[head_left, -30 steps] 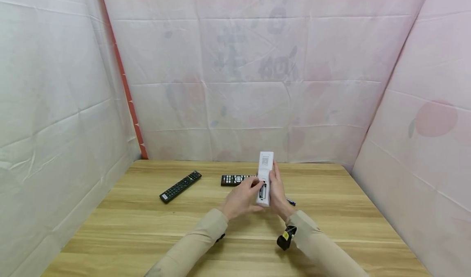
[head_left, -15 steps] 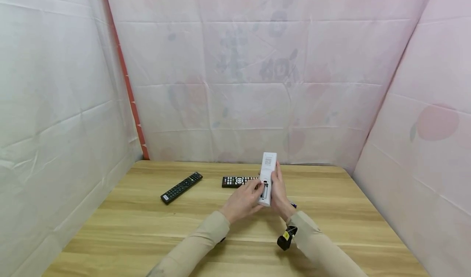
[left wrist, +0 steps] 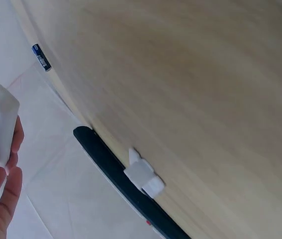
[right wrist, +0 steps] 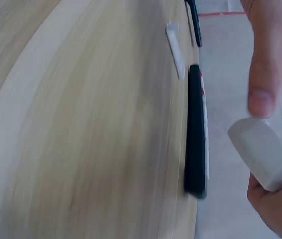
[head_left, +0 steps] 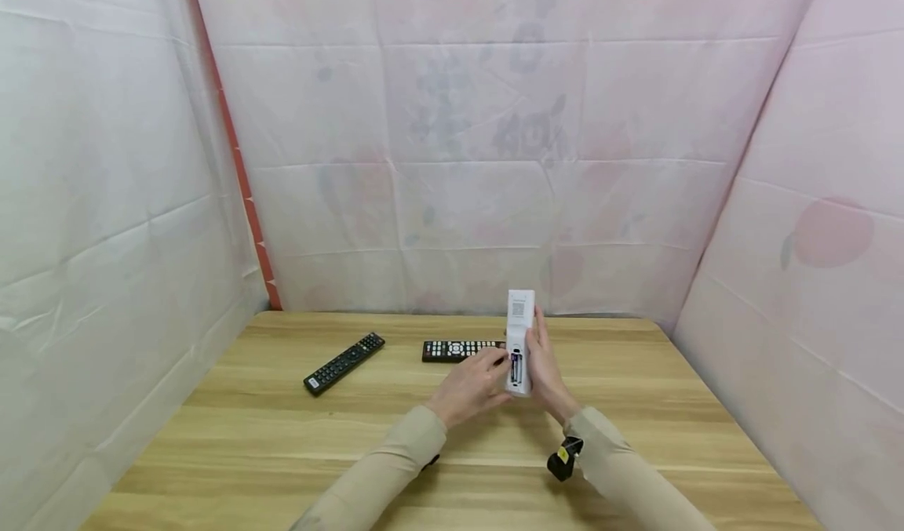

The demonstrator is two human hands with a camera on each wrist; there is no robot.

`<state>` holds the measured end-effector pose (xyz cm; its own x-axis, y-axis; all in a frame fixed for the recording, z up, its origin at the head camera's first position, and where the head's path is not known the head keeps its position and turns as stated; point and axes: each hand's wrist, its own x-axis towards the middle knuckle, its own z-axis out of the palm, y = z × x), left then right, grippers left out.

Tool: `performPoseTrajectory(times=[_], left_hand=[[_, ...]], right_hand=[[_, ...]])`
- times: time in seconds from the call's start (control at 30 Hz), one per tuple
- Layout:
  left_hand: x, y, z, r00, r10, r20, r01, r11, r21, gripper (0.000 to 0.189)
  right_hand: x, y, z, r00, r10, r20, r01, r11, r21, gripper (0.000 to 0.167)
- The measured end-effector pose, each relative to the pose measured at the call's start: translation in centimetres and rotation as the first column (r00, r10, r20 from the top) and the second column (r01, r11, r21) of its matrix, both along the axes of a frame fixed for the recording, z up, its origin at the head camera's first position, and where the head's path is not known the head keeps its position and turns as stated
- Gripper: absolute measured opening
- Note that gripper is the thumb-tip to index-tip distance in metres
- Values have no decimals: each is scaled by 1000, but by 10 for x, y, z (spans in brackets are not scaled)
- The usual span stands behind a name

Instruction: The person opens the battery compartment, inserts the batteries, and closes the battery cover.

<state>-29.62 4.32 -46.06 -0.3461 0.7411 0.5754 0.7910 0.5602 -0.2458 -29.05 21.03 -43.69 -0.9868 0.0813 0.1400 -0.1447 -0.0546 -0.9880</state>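
A white remote control is held up, back side toward me, its battery compartment uncovered. At least one blue-and-silver battery shows in the compartment. My right hand grips the remote along its right side. At the compartment's left edge, fingertips of my left hand touch, the thumb lower down. The left wrist view has the battery partly covered by a fingertip and the other fingers extended beside the remote. A loose battery lies on the table. A small white plastic piece lies there too, by a black remote.
Behind my left hand a black remote control with white buttons lies crosswise. Another black remote control lies at an angle farther left. The wooden table ends at white sheet walls on three sides.
The white remote and my right hand have shifted slightly right. My left fingers have drawn back toward the compartment's left edge, so more of its inside shows. The loose battery is now hidden in the head view.
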Motion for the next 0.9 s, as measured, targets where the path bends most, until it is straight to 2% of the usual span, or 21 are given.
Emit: performPoseTrajectory(times=[0.13, 0.2, 0.33, 0.47, 0.57, 0.73, 0.9], left_hand=[[0, 6, -1, 999, -24, 28, 24, 1000, -13, 52], [0, 10, -3, 999, -27, 41, 28, 999, -29, 46], [-2, 18, -7, 997, 7, 78, -2, 998, -66, 33], [-1, 26, -8, 991, 55, 126, -42, 993, -108, 29], [1, 32, -9, 980, 74, 182, -46, 987, -153, 26], [4, 43, -7, 954, 98, 283, -33, 974, -226, 25], [6, 52, -5, 946, 119, 301, -41, 966, -255, 23]], right_hand=[[0, 14, 0, 1000, -4, -10, 5, 998, 63, 53], [0, 23, -1, 1000, -18, -19, 20, 991, 134, 53], [-2, 41, -1, 998, -26, -61, 41, 967, 251, 53], [-4, 56, -2, 992, -13, -123, 51, 950, 309, 53], [-3, 64, -4, 989, -28, -142, 82, 917, 390, 54], [-2, 73, -7, 987, -71, -143, 134, 859, 495, 53], [-1, 80, -9, 979, -92, -183, 180, 812, 555, 54]])
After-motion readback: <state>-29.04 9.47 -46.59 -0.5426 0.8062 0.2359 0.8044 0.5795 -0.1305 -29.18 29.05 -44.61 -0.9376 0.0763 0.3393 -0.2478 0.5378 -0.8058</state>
